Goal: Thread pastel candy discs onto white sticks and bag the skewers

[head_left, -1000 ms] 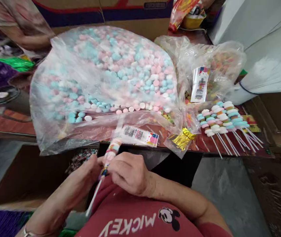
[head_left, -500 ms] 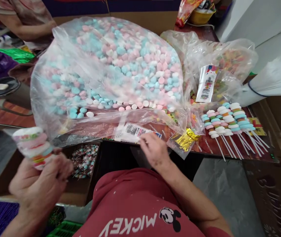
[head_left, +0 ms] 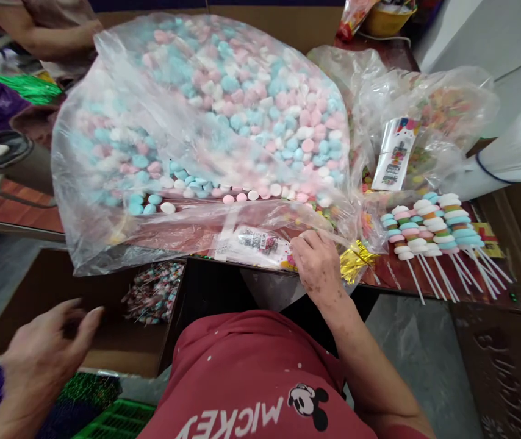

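Note:
My left hand (head_left: 50,350) is over the cardboard box (head_left: 54,274) at lower left, thumb and fingers apart, holding nothing. In that box lies a heap of small wrapped candy pieces (head_left: 153,296). My right hand (head_left: 319,265) is at the table's front edge, its fingers bent and pressed together; anything between them is hidden. Just left of it lie flat printed clear bags (head_left: 258,244). To its right is a bundle of gold twist ties (head_left: 356,261). Several marshmallow skewers (head_left: 429,225) on white sticks lie side by side farther right.
A huge clear bag of pink, blue and white marshmallows (head_left: 224,116) covers the table's middle. Behind the skewers are a bag of gummy candy (head_left: 448,110) and banded printed bags (head_left: 395,155). A lidded mug (head_left: 32,171) stands left. Another person's arm (head_left: 54,39) shows at upper left.
The wrapped marshmallow skewer that my left hand held is gone from it, and that hand has opened and moved lower. My right hand has shifted right along the table edge.

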The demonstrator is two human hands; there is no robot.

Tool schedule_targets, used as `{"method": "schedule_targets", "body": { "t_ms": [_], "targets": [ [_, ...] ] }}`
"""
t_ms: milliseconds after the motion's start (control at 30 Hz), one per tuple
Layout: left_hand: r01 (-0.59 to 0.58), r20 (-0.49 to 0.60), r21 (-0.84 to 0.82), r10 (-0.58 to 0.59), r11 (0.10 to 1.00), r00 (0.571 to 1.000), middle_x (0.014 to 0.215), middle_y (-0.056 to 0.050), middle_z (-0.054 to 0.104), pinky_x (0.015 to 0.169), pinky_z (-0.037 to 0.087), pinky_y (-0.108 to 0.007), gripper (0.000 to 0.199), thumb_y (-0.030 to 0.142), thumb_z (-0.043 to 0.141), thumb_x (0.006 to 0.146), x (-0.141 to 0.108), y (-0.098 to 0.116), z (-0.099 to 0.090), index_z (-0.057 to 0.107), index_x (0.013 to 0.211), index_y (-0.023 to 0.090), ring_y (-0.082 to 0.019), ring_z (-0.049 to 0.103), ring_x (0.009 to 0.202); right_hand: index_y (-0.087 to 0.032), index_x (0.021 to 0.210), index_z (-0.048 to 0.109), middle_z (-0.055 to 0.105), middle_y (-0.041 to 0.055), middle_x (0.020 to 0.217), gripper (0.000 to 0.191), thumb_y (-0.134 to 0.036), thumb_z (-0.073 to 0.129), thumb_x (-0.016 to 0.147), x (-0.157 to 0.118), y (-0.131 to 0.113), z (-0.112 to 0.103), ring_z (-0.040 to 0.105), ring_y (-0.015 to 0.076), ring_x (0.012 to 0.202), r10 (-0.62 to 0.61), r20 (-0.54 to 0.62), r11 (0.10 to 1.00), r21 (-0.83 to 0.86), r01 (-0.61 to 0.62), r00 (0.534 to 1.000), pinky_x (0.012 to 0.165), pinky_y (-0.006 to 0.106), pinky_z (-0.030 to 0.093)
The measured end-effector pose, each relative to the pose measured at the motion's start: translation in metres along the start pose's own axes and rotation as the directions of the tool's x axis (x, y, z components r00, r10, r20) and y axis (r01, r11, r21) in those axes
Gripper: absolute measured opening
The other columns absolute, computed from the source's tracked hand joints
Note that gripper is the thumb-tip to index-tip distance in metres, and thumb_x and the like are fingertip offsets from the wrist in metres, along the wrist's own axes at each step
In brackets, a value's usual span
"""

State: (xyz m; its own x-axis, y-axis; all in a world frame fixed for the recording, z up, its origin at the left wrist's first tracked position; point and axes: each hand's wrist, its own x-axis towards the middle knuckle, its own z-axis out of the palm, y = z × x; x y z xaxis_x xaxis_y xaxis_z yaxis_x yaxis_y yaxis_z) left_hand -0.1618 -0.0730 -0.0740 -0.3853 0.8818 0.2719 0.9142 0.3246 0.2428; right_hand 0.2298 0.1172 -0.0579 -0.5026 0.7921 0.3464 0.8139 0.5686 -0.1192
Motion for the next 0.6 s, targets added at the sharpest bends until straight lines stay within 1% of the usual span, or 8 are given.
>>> {"method": "schedule_targets", "body": {
  "t_ms": [33, 100, 133, 200, 333, 433, 533, 600],
  "targets": [
    [-0.162, -0.066, 0.025, 0.164, 0.986, 0.984, 0.063, 0.004, 0.062, 0.057, 0.043, -0.030, 0.010, 0.036, 0.061, 0.083, 0.004, 0.018, 0.002, 0.057, 0.084, 0.026, -0.020, 0.058, 0.058, -0.019, 0.075, 0.060, 0.060, 0.0054, 0.079, 0.025, -0.015, 0.048, 0.096, -0.001, -0.001, -0.005, 0.049, 0.0200, 0.079, -0.021, -0.044, 1.000, -0.008, 0.021, 0.999, 0.076, 0.033, 0.041],
    [-0.484, -0.124, -0.070, 0.474, 0.872, 0.872, 0.077, 0.000, 0.068, 0.066, 0.049, -0.030, 0.008, 0.023, 0.061, 0.086, 0.014, 0.065, 0.003, 0.058, 0.094, 0.024, -0.019, 0.064, 0.068, -0.019, 0.078, 0.062, 0.061, 0.0055, 0.080, 0.022, -0.015, 0.049, 0.095, -0.004, -0.003, -0.014, 0.048, 0.0195, 0.079, -0.091, -0.131, 0.996, 0.004, 0.093, 0.987, 0.075, 0.033, 0.042],
    [-0.570, -0.146, -0.130, 0.553, 0.812, 0.821, 0.084, -0.003, 0.069, 0.072, 0.051, -0.030, 0.017, 0.018, 0.061, 0.086, 0.020, 0.091, 0.002, 0.058, 0.102, 0.023, -0.019, 0.066, 0.075, -0.019, 0.081, 0.063, 0.062, 0.0056, 0.082, 0.019, -0.015, 0.050, 0.095, -0.007, -0.005, -0.019, 0.049, 0.0192, 0.080, -0.136, -0.176, 0.990, 0.022, 0.142, 0.975, 0.076, 0.033, 0.043],
    [-0.628, -0.155, -0.254, 0.610, 0.736, 0.777, 0.101, -0.009, 0.068, 0.082, 0.052, -0.033, 0.034, 0.016, 0.059, 0.086, 0.032, 0.142, 0.000, 0.052, 0.120, 0.019, -0.022, 0.066, 0.093, -0.019, 0.089, 0.064, 0.065, 0.0059, 0.087, 0.015, -0.013, 0.051, 0.094, -0.013, -0.007, -0.027, 0.051, 0.0188, 0.085, -0.227, -0.259, 0.966, 0.065, 0.251, 0.939, 0.079, 0.033, 0.044],
    [-0.609, -0.040, -0.437, 0.662, 0.662, 0.748, 0.120, -0.020, 0.061, 0.096, 0.046, -0.047, 0.046, 0.034, 0.061, 0.087, 0.053, 0.220, 0.004, 0.050, 0.125, 0.010, -0.032, 0.056, 0.114, -0.019, 0.101, 0.063, 0.069, 0.0073, 0.096, 0.018, -0.011, 0.049, 0.094, -0.026, -0.009, -0.037, 0.056, 0.0191, 0.094, -0.311, -0.347, 0.918, 0.131, 0.374, 0.885, 0.082, 0.035, 0.047],
    [-0.500, 0.160, -0.618, 0.720, 0.606, 0.675, 0.086, -0.008, 0.066, 0.076, 0.049, -0.035, 0.014, 0.027, 0.053, 0.090, 0.064, 0.249, 0.015, 0.060, 0.089, 0.015, -0.021, 0.060, 0.083, -0.019, 0.105, 0.060, 0.068, 0.0077, 0.099, 0.018, -0.011, 0.051, 0.093, -0.035, -0.005, -0.037, 0.058, 0.0195, 0.095, -0.268, -0.377, 0.912, 0.196, 0.359, 0.887, 0.084, 0.035, 0.049],
    [-0.198, 0.426, -0.736, 0.670, 0.648, 0.609, 0.067, 0.001, 0.058, 0.060, 0.042, -0.025, 0.018, 0.024, 0.050, 0.089, 0.067, 0.261, 0.025, 0.057, 0.073, 0.017, -0.013, 0.052, 0.063, -0.019, 0.119, 0.052, 0.064, 0.0119, 0.114, 0.031, -0.016, 0.059, 0.089, -0.043, 0.001, -0.035, 0.060, 0.0205, 0.100, 0.030, -0.346, 0.900, 0.417, 0.125, 0.938, 0.084, 0.035, 0.052],
    [-0.019, 0.527, -0.756, 0.625, 0.654, 0.576, 0.065, 0.003, 0.056, 0.056, 0.038, -0.023, 0.018, 0.026, 0.052, 0.088, 0.065, 0.264, 0.029, 0.057, 0.074, 0.017, -0.012, 0.048, 0.060, -0.018, 0.126, 0.047, 0.062, 0.0123, 0.116, 0.042, -0.021, 0.063, 0.087, -0.048, 0.004, -0.035, 0.062, 0.0188, 0.094, 0.244, -0.169, 0.790, 0.606, -0.094, 0.955, 0.076, 0.031, 0.053]
  ]
}}
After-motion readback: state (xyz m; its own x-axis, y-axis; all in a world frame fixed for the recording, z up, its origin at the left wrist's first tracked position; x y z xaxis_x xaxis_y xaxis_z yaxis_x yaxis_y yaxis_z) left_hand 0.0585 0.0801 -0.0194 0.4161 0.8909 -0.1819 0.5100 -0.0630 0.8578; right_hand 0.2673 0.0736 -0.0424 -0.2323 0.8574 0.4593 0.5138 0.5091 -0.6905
